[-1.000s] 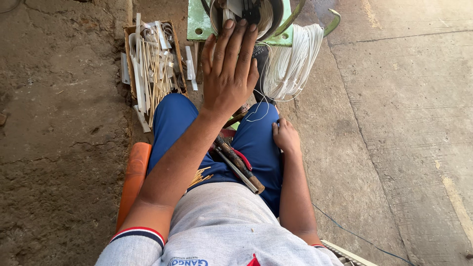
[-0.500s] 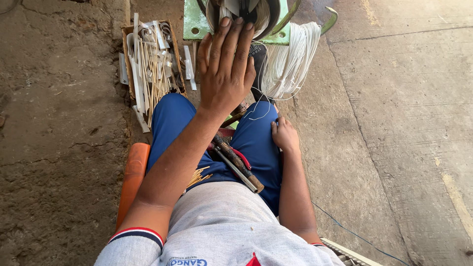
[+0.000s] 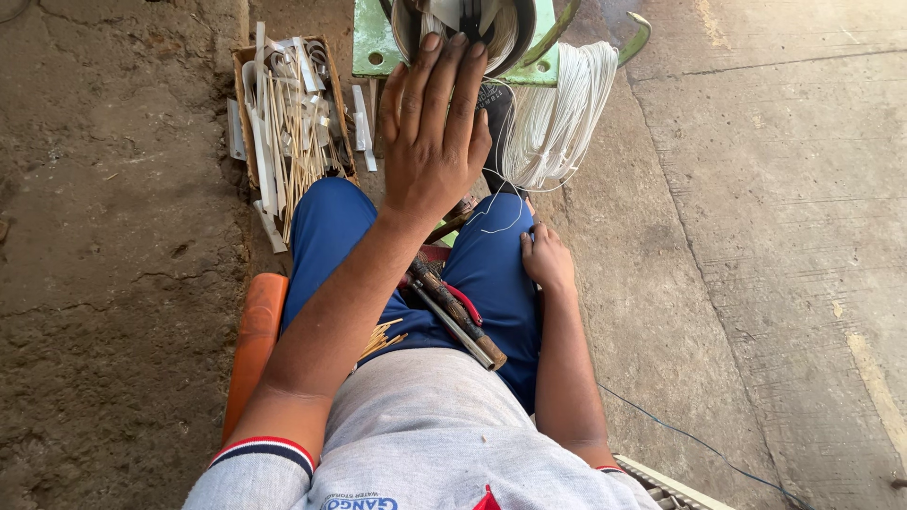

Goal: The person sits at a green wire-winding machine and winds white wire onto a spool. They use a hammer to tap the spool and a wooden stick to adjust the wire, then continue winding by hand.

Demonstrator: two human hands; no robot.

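A: Head view: left hand is raised in front of the round metal part on the green base. Fingers straight and together, palm facing away, nothing gripped. Fingertips overlap the part's lower rim; cannot tell whether they touch it.

B: Right hand?

A: Right hand rests on the right thigh of the blue trousers, fingers loosely curled, holding nothing that shows. Coil of white wire lies on the floor just ahead of it, apart from it, right of the left hand and against the green base. A thin strand from the coil crosses the knee near the right hand.

B: Change against earlier frames?

A: Small. Left hand has moved forward: a second ago its fingertips sat below the part's rim, now they overlap it. Fingers closed up slightly. Right hand unchanged, same spot on the thigh. Coil, box and lap tools have not moved.

B: Counts?

A: Two hands, both the person's own. One round part, one green base, one wire coil. One cardboard box to the left of the left knee, full of white strips and thin sticks, too many to count. On the lap: one long dark rod-like tool, one red-handled tool beside it, mostly hidden by the left forearm, and one small bundle of thin sticks. One orange seat edge under the left thigh. One thin blue wire on the concrete at right.
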